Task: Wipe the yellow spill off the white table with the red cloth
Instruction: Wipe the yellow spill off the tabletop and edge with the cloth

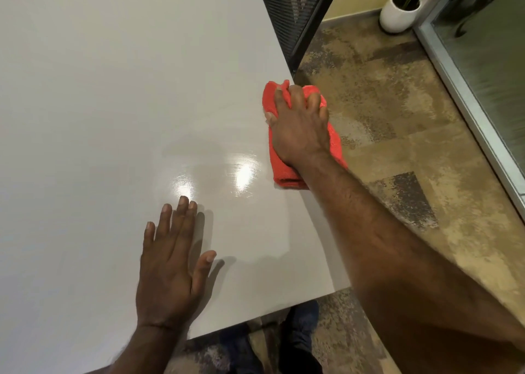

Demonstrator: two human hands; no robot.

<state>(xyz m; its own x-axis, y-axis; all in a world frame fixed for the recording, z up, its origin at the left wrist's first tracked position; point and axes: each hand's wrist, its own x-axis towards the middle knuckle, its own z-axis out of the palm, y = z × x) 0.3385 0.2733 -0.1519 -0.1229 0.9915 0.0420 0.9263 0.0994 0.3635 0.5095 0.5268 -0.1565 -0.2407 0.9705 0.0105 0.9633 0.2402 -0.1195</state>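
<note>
A glossy white tabletop (pixel 99 103) is filling most of the view, with a mottled brown carpeted floor (pixel 397 152) running along its right edge and a white ceramic plant pot (pixel 399 14) sitting on the floor in the far corner. The right hand (pixel 298 126) is pressing down on a folded red terry cloth (pixel 284 174) at the right edge of the tabletop, fingers curled and gripping the bunched far end of it, with part of the cloth overhanging the edge. The left hand (pixel 170 268) is lying flat on the tabletop near the front edge, fingers spread and holding nothing, seemingly bracing the body. No yellow spill is showing anywhere on the visible surface; between the two hands a smeared, shiny patch (pixel 216 174) is catching two ceiling-light reflections, which suggests the wiping is nearly finished. To do this stroke well, the cloth should be kept flat under even palm pressure and the folded side turned up at the edge, so any liquid it is carrying is not dripping onto the floor. The cloth itself is looking thick, soft and uniformly red, with no yellow staining visible from above.
</note>
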